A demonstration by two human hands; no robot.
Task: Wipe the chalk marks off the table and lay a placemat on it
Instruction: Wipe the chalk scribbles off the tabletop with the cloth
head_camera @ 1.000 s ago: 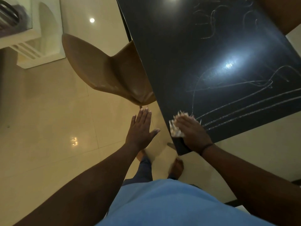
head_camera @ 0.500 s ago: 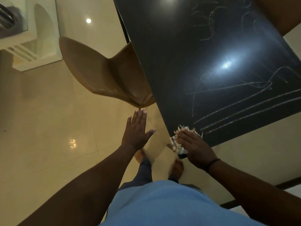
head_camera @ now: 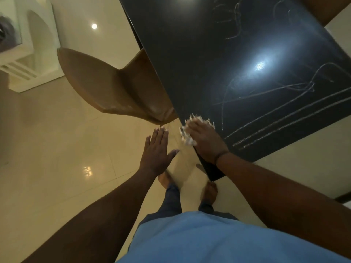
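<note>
A black table (head_camera: 199,54) fills the upper right of the head view, scribbled with white chalk marks (head_camera: 284,120) near its front edge and more chalk marks (head_camera: 235,18) at the far end. My right hand (head_camera: 205,141) presses flat on a crumpled white tissue (head_camera: 187,136) at the table's near left corner, fingers straight over it. My left hand (head_camera: 156,150) hovers flat and empty beside the table, over the floor, fingers together and thumb out. No placemat is in view.
A brown moulded chair (head_camera: 106,88) is tucked against the table's left edge, just beyond my left hand. A white cabinet (head_camera: 32,54) stands at the far left on the glossy tiled floor (head_camera: 57,149). My bare feet (head_camera: 209,192) stand by the table corner.
My right hand slid the tissue back to the corner edge, then forward again onto the table top. My left hand stayed hovering beside the table.
</note>
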